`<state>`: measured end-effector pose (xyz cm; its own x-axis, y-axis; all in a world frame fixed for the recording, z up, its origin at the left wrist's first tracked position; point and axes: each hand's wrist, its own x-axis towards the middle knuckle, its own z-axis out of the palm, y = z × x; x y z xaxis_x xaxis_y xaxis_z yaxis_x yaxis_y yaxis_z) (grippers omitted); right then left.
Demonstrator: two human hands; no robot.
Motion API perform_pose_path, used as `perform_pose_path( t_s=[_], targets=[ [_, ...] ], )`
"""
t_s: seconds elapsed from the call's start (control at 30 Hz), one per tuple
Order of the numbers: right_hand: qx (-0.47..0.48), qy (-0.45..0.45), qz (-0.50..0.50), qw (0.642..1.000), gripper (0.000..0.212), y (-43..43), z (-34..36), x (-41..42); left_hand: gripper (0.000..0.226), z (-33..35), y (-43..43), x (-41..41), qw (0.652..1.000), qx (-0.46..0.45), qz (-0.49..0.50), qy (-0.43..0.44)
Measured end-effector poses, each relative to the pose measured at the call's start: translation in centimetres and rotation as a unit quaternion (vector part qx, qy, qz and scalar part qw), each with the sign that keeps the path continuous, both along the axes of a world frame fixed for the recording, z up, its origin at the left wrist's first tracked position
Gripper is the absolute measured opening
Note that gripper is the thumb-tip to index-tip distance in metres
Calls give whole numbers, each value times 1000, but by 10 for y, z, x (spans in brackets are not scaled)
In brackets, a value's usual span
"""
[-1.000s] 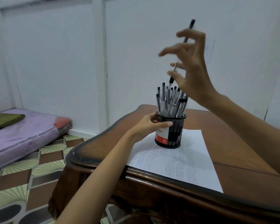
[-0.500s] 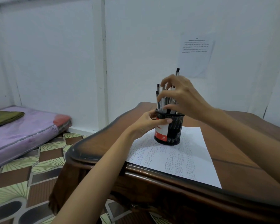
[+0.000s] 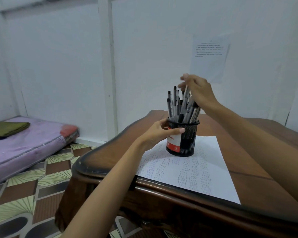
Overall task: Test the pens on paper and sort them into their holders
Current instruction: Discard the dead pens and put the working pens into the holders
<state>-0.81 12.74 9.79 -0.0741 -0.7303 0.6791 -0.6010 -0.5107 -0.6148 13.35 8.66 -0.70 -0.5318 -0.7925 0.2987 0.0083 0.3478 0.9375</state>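
Observation:
A black mesh pen holder (image 3: 187, 134) with a red and white label stands on a white sheet of paper (image 3: 193, 170) covered in rows of small pen marks. Several black and clear pens (image 3: 175, 107) stick up out of it. My left hand (image 3: 160, 133) grips the holder's left side, thumb across the label. Above the holder, my right hand (image 3: 196, 90) pinches the top of one pen (image 3: 185, 98) that still stands among the others.
The paper lies on a dark wooden table (image 3: 258, 160) with a curved raised edge. A printed sheet (image 3: 210, 54) is stuck to the white wall behind. On the left, a purple mattress (image 3: 24, 145) with a folded green cloth (image 3: 7, 128) lies on the patterned floor tiles.
My right hand brought a raised pen down into the holder, then shifted up and right to pinch a pen top. My left hand has kept its hold on the holder.

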Motion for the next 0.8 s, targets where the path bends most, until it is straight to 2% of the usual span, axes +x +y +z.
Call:
perform_pose_path(
  t_s=[0.1,0.27,0.3,0.37,0.4,0.47,0.5,0.57,0.67,0.73,0.8],
  targets=[
    [-42,50,-27,998,41,-2,-2,1,69,0,1,0,1000,-3,-1,-5],
    [13,-19,52,998,30,-2,-10,-9,69,1,0,1,1000,2,-3,-6],
    [26,-48,78,995,37,-5,-16,-12,68,0,0,0,1000,2,-6,-7],
    [88,-132,160,974,75,-11,-30,-23,68,0,0,1,1000,0,-5,-4],
    [138,-169,217,951,96,-14,-36,-31,68,1,0,1,1000,1,-4,-5],
    [218,-180,295,913,129,-21,-46,-46,66,1,1,0,1000,3,-9,-5],
    [237,-161,301,910,136,-22,-50,-51,62,0,1,0,1000,4,-11,-2],
    [223,-126,276,926,134,-23,-54,-48,58,1,1,1,1000,5,-14,1],
    [190,-121,232,946,126,-25,-53,-40,61,0,1,1,1000,6,-8,-3],
    [167,-114,212,956,107,-24,-52,-35,60,1,2,2,1000,1,-3,-3],
    [136,-150,188,961,78,-20,-52,-30,59,1,2,2,1000,2,-5,1]
  ],
)
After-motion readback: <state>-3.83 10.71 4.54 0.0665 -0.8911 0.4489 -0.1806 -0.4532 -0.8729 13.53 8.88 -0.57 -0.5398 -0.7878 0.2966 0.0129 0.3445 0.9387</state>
